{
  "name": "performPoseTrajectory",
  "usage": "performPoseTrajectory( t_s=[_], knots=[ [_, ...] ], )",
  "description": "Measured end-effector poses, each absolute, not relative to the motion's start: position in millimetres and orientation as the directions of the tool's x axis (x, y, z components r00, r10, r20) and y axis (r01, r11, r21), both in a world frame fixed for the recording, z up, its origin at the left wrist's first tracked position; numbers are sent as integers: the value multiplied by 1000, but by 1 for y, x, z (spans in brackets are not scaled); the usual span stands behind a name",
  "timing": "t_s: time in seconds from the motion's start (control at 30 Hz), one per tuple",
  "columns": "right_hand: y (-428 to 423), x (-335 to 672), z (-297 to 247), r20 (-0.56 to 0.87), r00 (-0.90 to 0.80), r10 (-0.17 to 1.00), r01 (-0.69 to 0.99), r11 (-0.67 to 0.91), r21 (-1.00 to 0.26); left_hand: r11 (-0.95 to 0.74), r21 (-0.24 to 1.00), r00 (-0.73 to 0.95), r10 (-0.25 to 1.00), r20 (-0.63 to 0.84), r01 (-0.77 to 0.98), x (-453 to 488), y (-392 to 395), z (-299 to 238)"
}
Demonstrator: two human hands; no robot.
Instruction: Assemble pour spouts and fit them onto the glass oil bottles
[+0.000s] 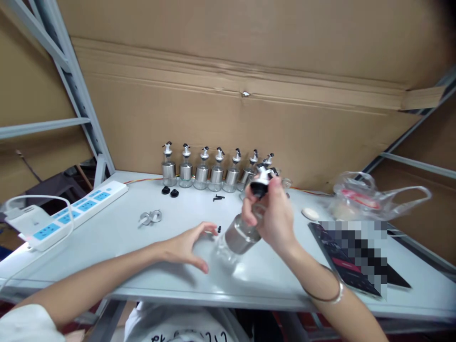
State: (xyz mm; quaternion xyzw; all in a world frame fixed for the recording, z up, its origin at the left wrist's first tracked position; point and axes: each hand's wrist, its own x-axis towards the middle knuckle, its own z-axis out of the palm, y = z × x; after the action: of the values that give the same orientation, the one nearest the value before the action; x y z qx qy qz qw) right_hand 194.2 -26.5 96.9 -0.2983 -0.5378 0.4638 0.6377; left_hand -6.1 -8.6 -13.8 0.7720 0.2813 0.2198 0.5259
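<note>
A glass oil bottle [242, 236] with a brushed metal band leans over the table's middle, its base toward the lower left. My right hand [276, 218] is closed around its neck. At the same hand's thumb and forefinger is a pour spout [261, 180] with a black stopper; whether it sits in the neck is hard to tell. My left hand [187, 247] is open, fingers curved and apart, just left of the bottle and not visibly touching it. A small black piece [219, 229] lies near its fingertips.
Several similar bottles [202, 173] with spouts stand along the cardboard wall. Before them lie black stoppers [170, 191] and small black parts [218, 197]. Metal spout parts [150, 217] and a power strip [78, 213] are left; a tablet [345, 259] and plastic bag [359, 197] right.
</note>
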Motion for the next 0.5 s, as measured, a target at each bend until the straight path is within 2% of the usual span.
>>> performPoseTrajectory(
  t_s=[0.1,0.2,0.37,0.5],
  knots=[
    [-29,165,88,374,-164,913,-324,308,-894,-345,913,794,607,38,220,-4,-12,-10],
    [-27,148,80,360,-251,898,-344,265,-901,-353,917,791,608,71,189,-2,-13,-10],
    [-29,136,72,335,-307,891,-354,220,-909,-301,925,756,655,23,233,-1,-15,-11],
    [-31,133,68,350,-322,880,-374,221,-901,-352,906,731,679,72,237,-1,-17,-6]
  ],
)
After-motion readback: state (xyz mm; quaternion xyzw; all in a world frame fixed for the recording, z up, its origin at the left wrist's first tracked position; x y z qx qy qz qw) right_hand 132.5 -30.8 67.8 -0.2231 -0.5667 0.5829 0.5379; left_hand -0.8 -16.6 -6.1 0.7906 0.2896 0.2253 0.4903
